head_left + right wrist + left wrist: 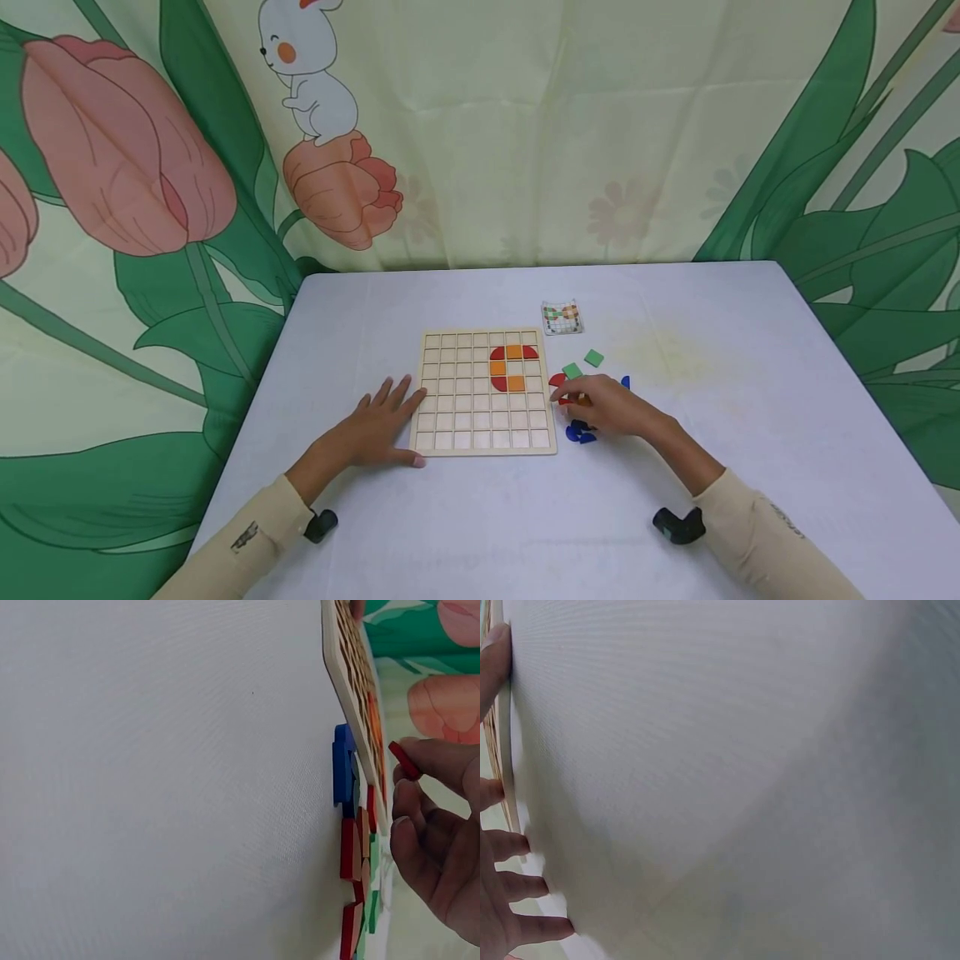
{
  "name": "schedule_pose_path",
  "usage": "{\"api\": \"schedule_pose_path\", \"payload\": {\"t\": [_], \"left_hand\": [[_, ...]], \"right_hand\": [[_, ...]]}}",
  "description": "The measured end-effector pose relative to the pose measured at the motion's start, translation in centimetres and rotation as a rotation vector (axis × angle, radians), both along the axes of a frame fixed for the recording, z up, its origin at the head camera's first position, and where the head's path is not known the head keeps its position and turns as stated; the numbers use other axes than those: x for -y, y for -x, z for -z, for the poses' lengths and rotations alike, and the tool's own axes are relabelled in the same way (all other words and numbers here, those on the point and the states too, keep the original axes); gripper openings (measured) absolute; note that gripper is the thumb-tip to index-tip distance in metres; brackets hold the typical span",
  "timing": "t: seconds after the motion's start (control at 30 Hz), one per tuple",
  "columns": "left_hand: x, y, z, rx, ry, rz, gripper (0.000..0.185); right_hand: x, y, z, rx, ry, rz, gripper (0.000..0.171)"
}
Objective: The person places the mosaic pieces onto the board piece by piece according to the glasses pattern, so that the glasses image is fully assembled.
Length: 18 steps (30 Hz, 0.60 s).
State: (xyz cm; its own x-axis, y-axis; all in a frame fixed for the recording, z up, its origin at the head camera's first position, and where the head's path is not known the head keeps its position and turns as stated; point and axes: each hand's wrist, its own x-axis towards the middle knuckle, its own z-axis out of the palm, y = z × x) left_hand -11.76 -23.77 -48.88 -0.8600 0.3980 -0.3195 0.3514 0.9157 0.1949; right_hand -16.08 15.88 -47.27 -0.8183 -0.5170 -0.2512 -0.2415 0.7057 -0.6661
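A wooden grid board (pixel 465 408) lies on the white table (pixel 480 517). Orange and red pieces (pixel 513 367) fill a few cells near its top right. My left hand (pixel 375 425) rests flat on the table, fingers straight against the board's left edge (pixel 507 750). My right hand (pixel 564 398) hovers over a pile of loose pieces just right of the board. In the right wrist view its thumb and fingers pinch a small red piece (pixel 405 760) lifted off the table. Blue pieces (pixel 343 765) and red pieces (pixel 349 847) lie below it, beside the board (pixel 349 690).
A small pattern card (pixel 562 317) lies behind the board. Two green squares (pixel 594 357) sit right of the board, and blue pieces (pixel 580 433) lie near its lower right corner. A flower-print curtain (pixel 480 133) hangs behind the table.
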Motion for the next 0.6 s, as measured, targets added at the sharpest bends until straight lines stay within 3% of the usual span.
{"api": "schedule_pose_path", "payload": {"t": [0.27,0.6], "left_hand": [[0.06,0.07,-0.04,-0.001,-0.003,0.003,0.112],[0.14,0.05,0.22,0.001,0.008,0.01,0.113]], "right_hand": [[0.13,0.36,-0.09,-0.059,0.064,-0.011,0.02],[0.55,0.93,-0.13,-0.047,0.103,-0.045,0.018]]}}
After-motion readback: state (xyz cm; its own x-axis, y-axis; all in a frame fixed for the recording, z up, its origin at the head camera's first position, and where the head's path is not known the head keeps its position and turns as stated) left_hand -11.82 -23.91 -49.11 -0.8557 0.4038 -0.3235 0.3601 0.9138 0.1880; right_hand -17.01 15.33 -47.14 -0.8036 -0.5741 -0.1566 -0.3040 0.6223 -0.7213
